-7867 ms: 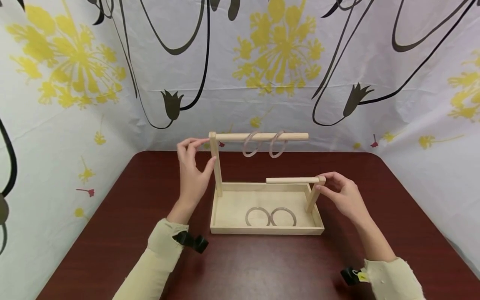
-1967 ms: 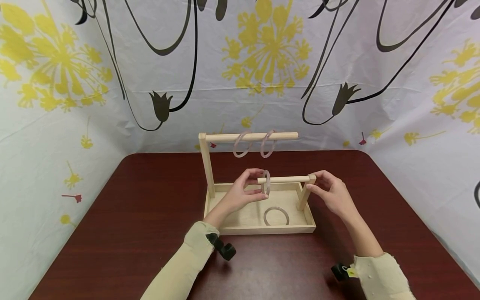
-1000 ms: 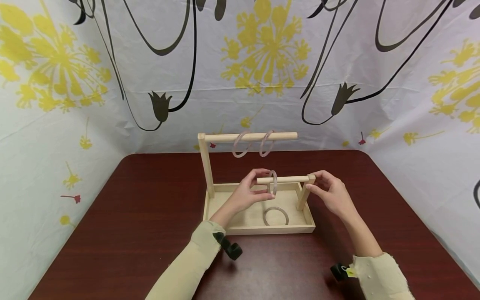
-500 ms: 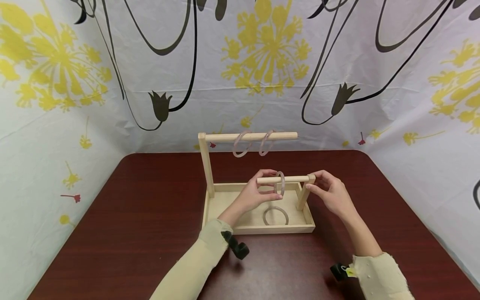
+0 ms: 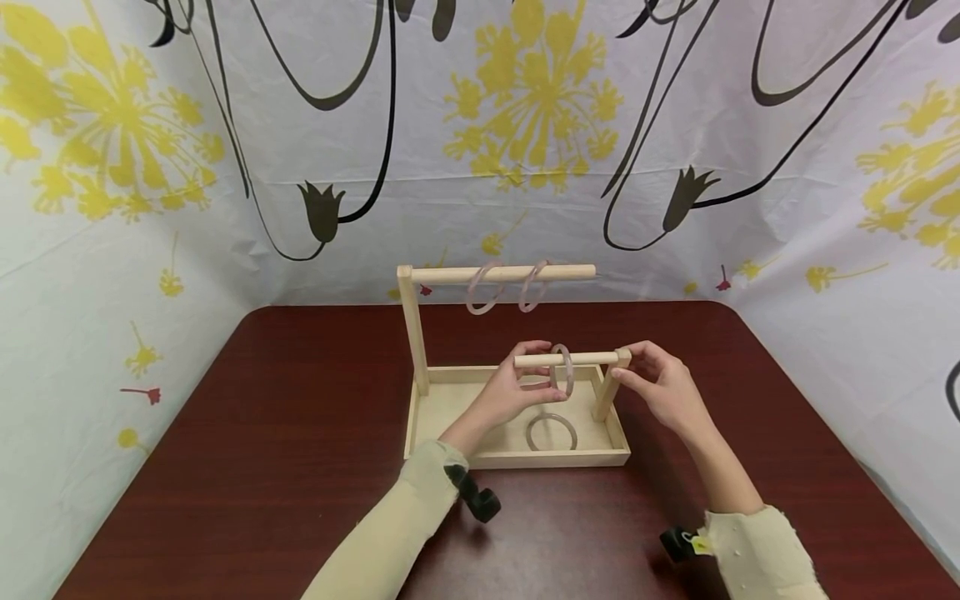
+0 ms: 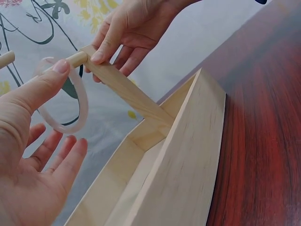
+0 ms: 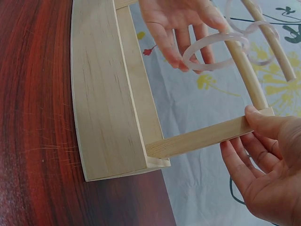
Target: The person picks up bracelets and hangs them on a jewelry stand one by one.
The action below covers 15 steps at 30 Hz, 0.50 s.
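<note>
A pale translucent bangle hangs round the lower wooden rod, at mid-length. My left hand is beside it, thumb below and fingers behind in the head view. In the left wrist view, fingertips lie against or very near the bangle; exact contact is unclear. My right hand grips the top of the short post that carries this rod, thumb in front and fingers behind. Another bangle lies in the wooden tray, leaning at its front wall.
Two pinkish bangles hang on the upper rod, which is held by the tall post at the tray's left. The stand rests on a dark red table. A patterned white sheet hangs behind.
My left hand took one of two bangles from the tray, put it over the lower rod's free end and slid it right. Just now the bangle sank slightly. The right hand stayed at the post.
</note>
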Each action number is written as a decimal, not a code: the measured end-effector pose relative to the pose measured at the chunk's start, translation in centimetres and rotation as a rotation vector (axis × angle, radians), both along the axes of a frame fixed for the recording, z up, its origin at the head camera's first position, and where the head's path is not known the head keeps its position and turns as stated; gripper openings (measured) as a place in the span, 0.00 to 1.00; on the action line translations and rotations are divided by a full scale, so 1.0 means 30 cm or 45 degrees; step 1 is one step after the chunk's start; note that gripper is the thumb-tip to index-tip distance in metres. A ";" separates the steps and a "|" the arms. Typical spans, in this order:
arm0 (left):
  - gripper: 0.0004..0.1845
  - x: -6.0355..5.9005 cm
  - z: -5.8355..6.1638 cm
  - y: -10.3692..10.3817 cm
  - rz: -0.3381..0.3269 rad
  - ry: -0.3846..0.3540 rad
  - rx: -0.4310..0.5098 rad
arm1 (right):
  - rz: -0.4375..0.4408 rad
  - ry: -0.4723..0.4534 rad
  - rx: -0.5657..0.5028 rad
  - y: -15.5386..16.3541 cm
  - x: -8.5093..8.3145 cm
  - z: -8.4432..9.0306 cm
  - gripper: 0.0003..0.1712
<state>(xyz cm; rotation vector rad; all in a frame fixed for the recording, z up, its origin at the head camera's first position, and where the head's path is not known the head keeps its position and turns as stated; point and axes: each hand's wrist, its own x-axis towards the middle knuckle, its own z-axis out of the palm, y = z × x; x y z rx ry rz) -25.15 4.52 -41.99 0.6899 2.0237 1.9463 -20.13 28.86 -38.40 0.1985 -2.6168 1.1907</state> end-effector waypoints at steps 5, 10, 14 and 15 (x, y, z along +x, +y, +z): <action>0.38 0.004 0.002 -0.016 -0.009 -0.018 0.006 | 0.010 0.000 -0.025 -0.001 0.000 0.000 0.15; 0.35 0.000 -0.007 -0.035 -0.018 0.004 -0.020 | 0.009 -0.005 -0.027 0.000 -0.001 -0.001 0.15; 0.35 -0.003 -0.014 -0.049 -0.026 0.014 -0.044 | 0.010 0.005 -0.023 0.000 -0.001 -0.001 0.15; 0.34 -0.003 -0.016 -0.052 -0.025 0.017 -0.053 | 0.012 0.009 -0.022 -0.001 -0.001 -0.001 0.15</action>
